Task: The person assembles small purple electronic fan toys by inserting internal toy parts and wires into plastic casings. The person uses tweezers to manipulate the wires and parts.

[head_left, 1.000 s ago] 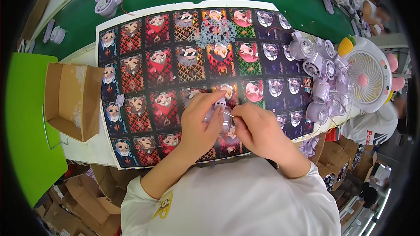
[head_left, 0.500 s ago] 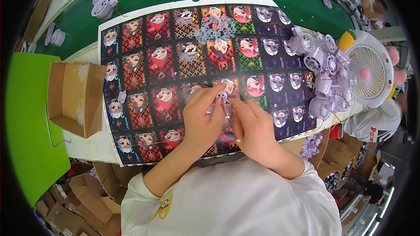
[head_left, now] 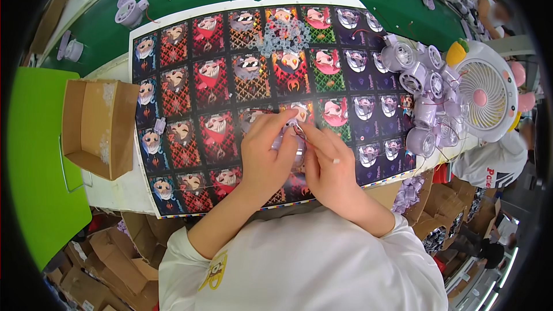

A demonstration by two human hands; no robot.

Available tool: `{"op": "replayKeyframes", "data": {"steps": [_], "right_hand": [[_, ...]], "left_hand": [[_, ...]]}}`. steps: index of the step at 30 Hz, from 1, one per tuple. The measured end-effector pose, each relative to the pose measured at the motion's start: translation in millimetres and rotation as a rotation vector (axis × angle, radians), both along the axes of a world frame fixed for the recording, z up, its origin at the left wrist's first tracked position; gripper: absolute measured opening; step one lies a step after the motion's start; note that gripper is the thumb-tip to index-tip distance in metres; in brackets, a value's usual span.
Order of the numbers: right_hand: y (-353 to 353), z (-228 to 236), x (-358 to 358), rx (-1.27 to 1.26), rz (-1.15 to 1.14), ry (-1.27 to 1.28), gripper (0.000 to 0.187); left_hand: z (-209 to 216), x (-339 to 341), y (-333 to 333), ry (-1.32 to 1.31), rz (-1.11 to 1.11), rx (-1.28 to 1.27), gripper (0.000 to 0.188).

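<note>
**Lilac fan housing (head_left: 300, 153) sits between left hand (head_left: 266, 152) and right hand (head_left: 333, 168)**

The housing is directly between the hands, low over the printed sheet (head_left: 199, 103) on the table, its rounded clear-lilac end toward the person's body. The left hand pinches it from the left, thumb and forefinger near its upper end. The right hand's fingers curl in against its right side, beside a thin wire (head_left: 299, 131); whether they pinch that wire, I cannot tell. A pile of similar lilac housings (head_left: 425, 113) lies well apart, to the right.
</note>
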State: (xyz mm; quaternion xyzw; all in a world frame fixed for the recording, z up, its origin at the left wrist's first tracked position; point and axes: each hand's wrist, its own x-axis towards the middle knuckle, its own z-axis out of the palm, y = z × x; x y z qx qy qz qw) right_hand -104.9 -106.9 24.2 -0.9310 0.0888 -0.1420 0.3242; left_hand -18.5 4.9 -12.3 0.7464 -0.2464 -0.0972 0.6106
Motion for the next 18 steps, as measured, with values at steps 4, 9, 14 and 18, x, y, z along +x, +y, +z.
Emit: {"op": "replayKeyframes", "data": {"steps": [4, 9, 14, 18], "right_hand": [[-3.3, 0.6, 4.3, -0.001, 0.012, -0.012, 0.040], [-34.5, 17.8, 20.8, 0.007, 0.180, 0.015, 0.043], [-66.1, 46.3, 46.7, -0.262, 0.535, 0.163, 0.038], [-73.4, 65.1, 72.8, -0.459, 0.769, 0.317, 0.028]], "left_hand": [[-1.5, 0.5, -1.0, -0.029, 0.012, -0.001, 0.028], [-5.9, 0.8, -0.8, -0.078, 0.030, 0.000, 0.029], [-2.5, 1.6, -0.8, -0.071, 0.000, -0.008, 0.030], [-1.7, 1.1, 1.5, -0.089, 0.009, 0.014, 0.030]]}}
